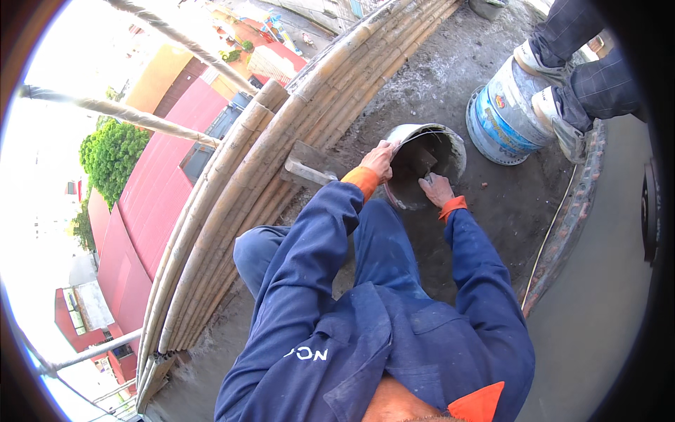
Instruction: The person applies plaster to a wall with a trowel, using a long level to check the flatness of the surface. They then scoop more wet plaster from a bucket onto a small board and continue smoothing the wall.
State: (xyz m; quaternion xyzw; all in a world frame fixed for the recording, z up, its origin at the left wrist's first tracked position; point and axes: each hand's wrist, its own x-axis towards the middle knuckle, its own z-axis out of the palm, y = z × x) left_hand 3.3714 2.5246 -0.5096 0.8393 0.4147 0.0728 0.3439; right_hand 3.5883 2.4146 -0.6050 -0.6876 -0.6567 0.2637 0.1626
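A whitish bucket (458,151) lies tipped with its mouth toward me, grey cement-like residue inside. My left hand (380,160) is closed on the left side of its rim. Inside the mouth, my right hand (437,190) grips a trowel (423,160), whose grey blade rests against the dark interior; its handle is mostly hidden by my fingers. Close to my left wrist, a plastering float (309,167) with a pale handle lies beside the bamboo poles.
Bundled bamboo poles (281,148) edge the platform on the left, with a drop to red roofs (158,176) beyond. Another person's shoes (555,116) stand on a blue-and-white bucket (503,116) at the right. A pale cord (548,235) runs beside the curved wall edge (573,225).
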